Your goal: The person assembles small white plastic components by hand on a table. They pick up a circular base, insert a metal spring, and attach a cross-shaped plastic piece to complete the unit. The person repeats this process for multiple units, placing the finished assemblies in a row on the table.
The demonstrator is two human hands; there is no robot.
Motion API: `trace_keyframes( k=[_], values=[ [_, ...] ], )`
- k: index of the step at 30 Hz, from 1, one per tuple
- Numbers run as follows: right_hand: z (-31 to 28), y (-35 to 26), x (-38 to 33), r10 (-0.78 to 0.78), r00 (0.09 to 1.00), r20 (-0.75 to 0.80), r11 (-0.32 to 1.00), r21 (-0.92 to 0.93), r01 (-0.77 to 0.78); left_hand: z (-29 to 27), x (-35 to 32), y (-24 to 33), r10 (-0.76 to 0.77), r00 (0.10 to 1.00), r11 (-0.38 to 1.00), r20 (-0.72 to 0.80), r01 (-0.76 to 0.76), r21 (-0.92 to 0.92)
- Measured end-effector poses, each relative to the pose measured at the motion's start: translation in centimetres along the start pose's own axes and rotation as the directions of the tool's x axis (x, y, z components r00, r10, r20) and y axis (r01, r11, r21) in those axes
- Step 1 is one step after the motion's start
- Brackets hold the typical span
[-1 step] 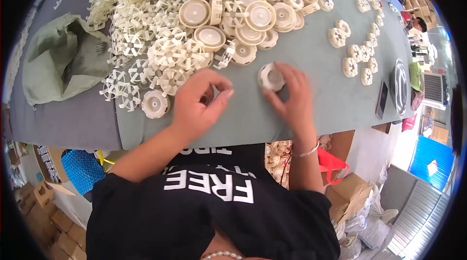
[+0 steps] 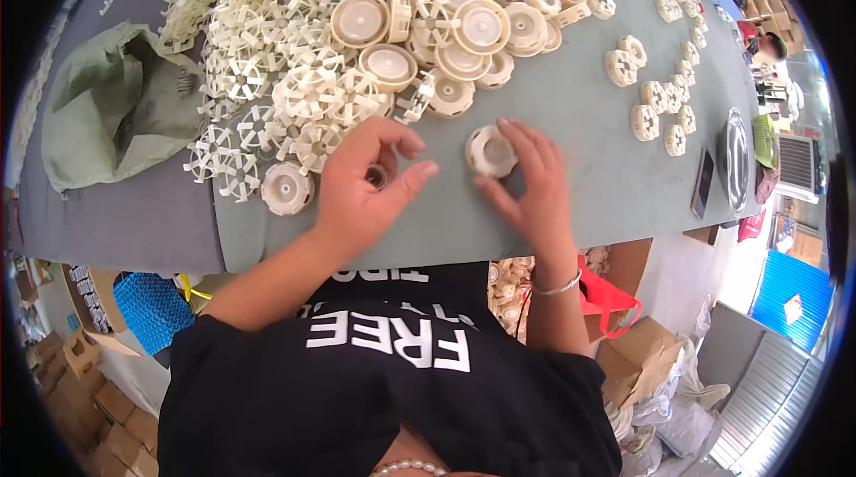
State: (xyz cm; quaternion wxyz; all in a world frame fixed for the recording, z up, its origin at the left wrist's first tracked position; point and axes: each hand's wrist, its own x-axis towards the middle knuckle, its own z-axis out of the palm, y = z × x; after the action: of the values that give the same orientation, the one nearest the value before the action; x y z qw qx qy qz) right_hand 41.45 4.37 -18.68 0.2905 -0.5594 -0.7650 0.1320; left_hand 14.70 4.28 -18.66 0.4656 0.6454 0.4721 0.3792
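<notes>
My right hand (image 2: 533, 176) has its thumb and fingers around the edge of a round cream plastic housing (image 2: 481, 154) with a shallow hollow in its middle, just above the table. To its left, my left hand (image 2: 364, 187) is curled, thumb and forefinger a little apart. A small dark metal coil (image 2: 376, 176), which looks like a spring, sits within those curled fingers; how many lie there is hidden. Another round housing (image 2: 287, 188) lies beside my left wrist. Beyond it spreads a pile of white spoked plastic pieces (image 2: 245, 80).
A heap of round housings (image 2: 481, 27) covers the far middle. Assembled-looking round parts (image 2: 645, 122) stand in groups at the right, near a phone (image 2: 702, 183) and a clear oval tray (image 2: 734, 160). An open green bag (image 2: 98, 111) with several springs (image 2: 185, 82) lies left.
The housing and my right hand have shifted slightly left. My left forefinger and thumb have spread a little, the thumb reaching further right.
</notes>
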Motion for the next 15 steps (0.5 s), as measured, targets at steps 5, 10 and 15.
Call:
trace_keyframes(
  k=[5,10,15],
  values=[
    [0.0,-5.3,-1.6,-0.165,0.984,-0.074,0.956,0.233,0.178,1.9,-0.1,2.1,-0.038,0.971,0.791,0.237,0.175,-0.587],
    [0.3,-4.8,-0.6,-0.146,0.971,-0.189,0.979,0.116,0.169,4.0,0.7,3.2,-0.059,0.974,0.803,0.218,0.177,-0.569],
    [0.6,-0.2,-0.1,0.237,0.962,-0.135,0.751,0.653,-0.094,3.5,3.9,1.7,0.148,0.989,0.953,0.015,-0.147,0.263]
  ],
)
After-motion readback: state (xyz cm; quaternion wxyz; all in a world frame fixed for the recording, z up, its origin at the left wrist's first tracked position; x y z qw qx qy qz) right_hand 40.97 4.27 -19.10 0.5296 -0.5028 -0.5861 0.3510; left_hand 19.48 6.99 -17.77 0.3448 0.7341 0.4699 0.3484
